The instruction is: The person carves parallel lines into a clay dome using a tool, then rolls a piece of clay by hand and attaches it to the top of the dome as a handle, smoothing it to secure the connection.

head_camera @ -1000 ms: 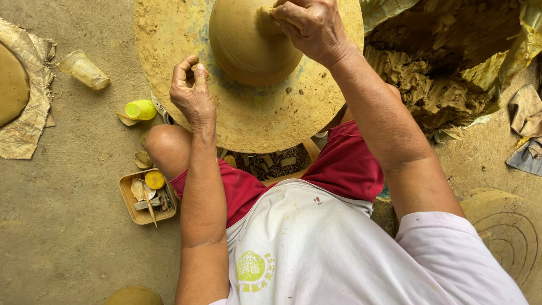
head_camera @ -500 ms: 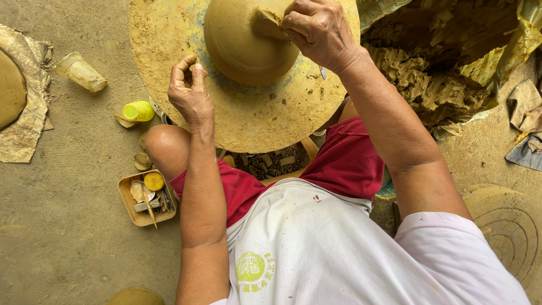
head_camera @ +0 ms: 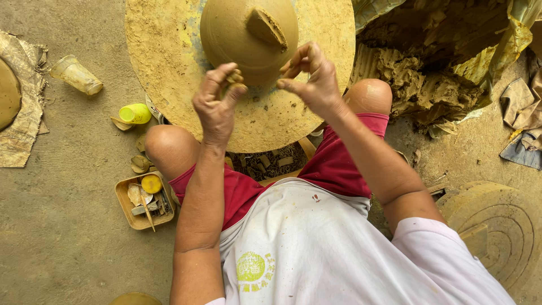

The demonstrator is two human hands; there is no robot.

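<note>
A domed clay pot point(head_camera: 237, 42) sits upside down on the round, clay-smeared wheel point(head_camera: 164, 62) between my knees. A flat clay-coated scraper point(head_camera: 266, 26) lies on top of the pot. My left hand point(head_camera: 216, 107) hovers over the wheel's near edge and pinches a small lump of clay point(head_camera: 234, 77) between thumb and fingers. My right hand point(head_camera: 313, 79) is level with it, just right of the pot's base, thumb and forefinger pressed together at the tips; I cannot make out anything between them. Neither hand touches the pot.
On the dirt floor at left lie a clear plastic cup point(head_camera: 76, 74), a yellow cup point(head_camera: 135, 113) and a small tray of tools point(head_camera: 144, 200). A clay slab on cloth point(head_camera: 11, 96) is far left. Raw clay on plastic point(head_camera: 429, 79) and a ridged disc point(head_camera: 502, 231) are right.
My right hand left the scraper on the pot's top and came down toward me. My left hand lifted off the wheel rim and now pinches a bit of clay.
</note>
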